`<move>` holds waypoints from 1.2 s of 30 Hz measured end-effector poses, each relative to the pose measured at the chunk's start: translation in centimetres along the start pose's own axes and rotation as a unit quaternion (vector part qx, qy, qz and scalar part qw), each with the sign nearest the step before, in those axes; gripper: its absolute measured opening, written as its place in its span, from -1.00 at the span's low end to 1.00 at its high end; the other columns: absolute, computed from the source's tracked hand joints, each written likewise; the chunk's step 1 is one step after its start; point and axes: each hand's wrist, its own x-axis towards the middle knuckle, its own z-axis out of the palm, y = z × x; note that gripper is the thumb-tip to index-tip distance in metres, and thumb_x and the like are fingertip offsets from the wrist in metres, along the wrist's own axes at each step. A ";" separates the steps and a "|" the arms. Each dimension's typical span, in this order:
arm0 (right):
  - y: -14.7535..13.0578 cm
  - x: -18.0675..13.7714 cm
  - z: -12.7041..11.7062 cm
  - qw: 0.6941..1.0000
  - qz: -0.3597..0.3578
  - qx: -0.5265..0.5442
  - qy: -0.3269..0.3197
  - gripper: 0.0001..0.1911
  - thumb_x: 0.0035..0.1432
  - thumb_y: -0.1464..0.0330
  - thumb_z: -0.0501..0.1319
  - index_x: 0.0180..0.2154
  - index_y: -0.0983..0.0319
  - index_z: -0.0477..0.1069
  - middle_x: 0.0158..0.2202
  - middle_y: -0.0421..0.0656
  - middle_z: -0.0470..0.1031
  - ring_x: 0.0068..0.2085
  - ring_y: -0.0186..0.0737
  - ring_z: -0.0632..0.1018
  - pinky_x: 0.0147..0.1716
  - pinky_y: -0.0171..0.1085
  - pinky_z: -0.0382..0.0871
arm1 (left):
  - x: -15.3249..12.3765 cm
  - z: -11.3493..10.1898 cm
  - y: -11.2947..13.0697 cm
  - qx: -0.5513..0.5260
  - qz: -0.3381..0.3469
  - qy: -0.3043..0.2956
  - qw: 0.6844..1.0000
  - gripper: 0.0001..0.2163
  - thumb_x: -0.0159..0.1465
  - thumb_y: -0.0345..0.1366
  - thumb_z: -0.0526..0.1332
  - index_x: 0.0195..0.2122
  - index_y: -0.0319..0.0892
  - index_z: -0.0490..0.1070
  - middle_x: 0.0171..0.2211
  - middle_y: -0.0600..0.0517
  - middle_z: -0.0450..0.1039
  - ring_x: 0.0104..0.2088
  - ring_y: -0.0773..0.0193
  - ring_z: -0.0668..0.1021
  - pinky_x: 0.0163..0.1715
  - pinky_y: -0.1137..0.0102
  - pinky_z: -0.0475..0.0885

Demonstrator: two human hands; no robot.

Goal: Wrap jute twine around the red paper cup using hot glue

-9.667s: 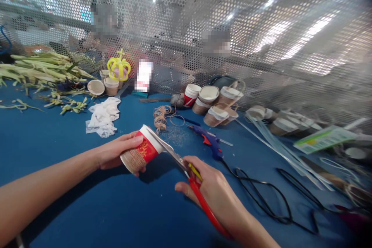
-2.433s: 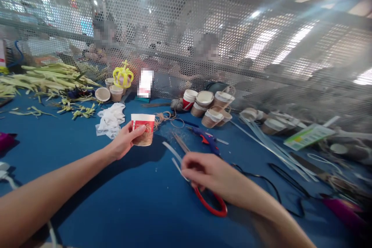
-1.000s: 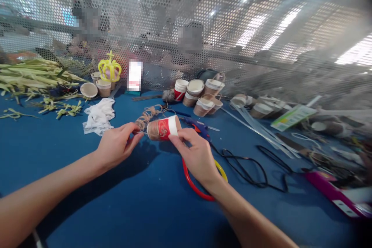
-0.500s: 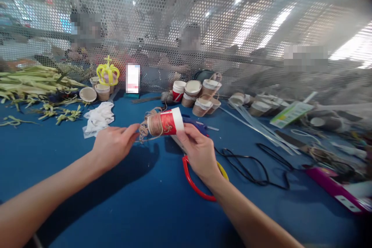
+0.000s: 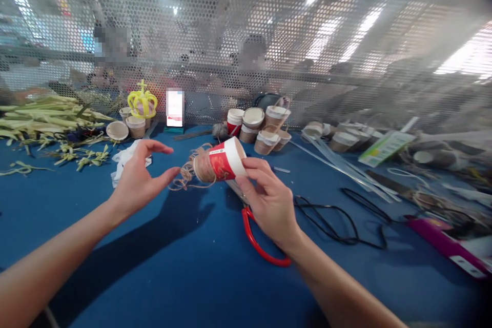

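A red and white paper cup (image 5: 226, 160), tipped on its side, is held above the table by my right hand (image 5: 269, 195), fingers and thumb at its rim. Brown twine (image 5: 203, 168) is wound round the end away from that hand, and a loose tangle of twine (image 5: 186, 174) hangs off its base. My left hand (image 5: 140, 177) is open just left of the tangle, thumb and fingers apart, holding nothing. Below my right hand lies a pair of scissors with a red handle (image 5: 255, 241), partly hidden by the hand.
Twine-wrapped cups (image 5: 266, 142) stand along the perforated metal screen (image 5: 215, 82). At left are pale husks (image 5: 42, 118), a yellow crown (image 5: 142, 100) and a crumpled white cloth (image 5: 122, 159). Clear sticks (image 5: 349, 169), a black cord (image 5: 330, 236) and a purple power strip (image 5: 442, 246) are at right.
My left hand has let go of the loose twine, opened and drawn back a little to the left. The cup has turned slightly in my right hand.
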 end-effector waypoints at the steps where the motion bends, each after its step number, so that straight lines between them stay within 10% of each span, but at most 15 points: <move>1: -0.2 0.0 -0.1 1.000 -0.012 0.003 -0.011 -0.92 0.10 0.42 0.11 -0.42 0.17 0.33 -0.29 -0.14 0.41 -0.21 -0.21 0.42 -0.20 -0.14 0.32 | 0.0 0.0 0.1 -0.043 -0.030 -0.004 0.999 -0.64 0.06 -0.21 0.23 -0.14 -0.18 0.19 -0.35 -0.01 0.46 -0.24 0.17 0.50 -0.13 0.17 0.31; 11: -1.9 0.6 0.6 0.979 -0.071 0.097 -0.167 -0.89 0.09 0.48 0.13 -0.31 0.18 0.36 -0.24 -0.14 0.43 -0.15 -0.28 0.43 -0.13 -0.21 0.33 | -0.6 0.3 0.5 -0.245 -0.085 -0.285 0.923 -0.47 0.02 -0.19 0.27 0.02 -0.18 0.20 -0.13 -0.10 0.42 -0.21 0.13 0.50 -0.24 0.29 0.41; 17: -1.5 2.1 2.1 0.984 0.081 0.110 -0.112 -0.73 0.08 0.43 0.09 -0.12 0.22 0.29 -0.17 -0.08 0.39 -0.21 -0.28 0.45 -0.29 -0.28 0.39 | 0.2 -0.1 0.2 -0.349 -0.144 -0.077 0.923 -0.54 0.01 -0.13 0.27 -0.10 -0.21 0.29 -0.21 -0.07 0.47 -0.23 0.11 0.52 -0.28 0.33 0.43; 23: -0.5 1.4 7.6 0.906 0.018 0.022 -0.422 -0.58 -0.07 0.34 0.27 -0.09 0.21 0.34 -0.22 -0.16 0.48 -0.37 -0.34 0.49 -0.38 -0.35 0.37 | 0.3 0.3 0.5 -0.427 -0.140 -0.007 0.893 -0.56 -0.01 -0.07 0.26 -0.14 -0.17 0.32 -0.21 -0.06 0.47 -0.20 0.09 0.51 -0.22 0.24 0.42; 25: 0.3 1.8 9.2 0.903 0.011 -0.003 -0.429 -0.90 0.05 0.42 0.17 -0.34 0.23 0.45 -0.36 -0.19 0.51 -0.32 -0.32 0.49 -0.30 -0.35 0.35 | 0.4 -0.1 0.8 -0.440 -0.148 0.013 0.886 -0.58 -0.01 -0.03 0.25 -0.20 -0.17 0.36 -0.27 -0.03 0.49 -0.25 0.11 0.53 -0.27 0.25 0.44; 27: 1.7 3.0 10.1 0.908 0.019 -0.028 -0.418 -0.79 0.15 0.47 0.06 -0.42 0.27 0.45 -0.40 -0.17 0.50 -0.30 -0.31 0.49 -0.25 -0.32 0.33 | 0.7 -0.8 1.2 -0.458 -0.157 0.033 0.874 -0.60 -0.04 0.01 0.25 -0.26 -0.14 0.41 -0.32 0.01 0.50 -0.31 0.15 0.53 -0.32 0.28 0.45; 36: 9.8 11.2 10.9 0.929 0.089 -0.144 -0.328 -0.72 0.18 0.31 0.07 -0.07 0.23 0.28 -0.06 -0.08 0.33 -0.16 -0.21 0.43 -0.21 -0.12 0.36 | 1.3 -3.9 4.0 -0.470 -0.058 0.079 0.877 -0.74 0.10 -0.01 0.12 -0.26 0.04 0.44 -0.34 0.19 0.50 -0.36 0.20 0.49 -0.40 0.34 0.44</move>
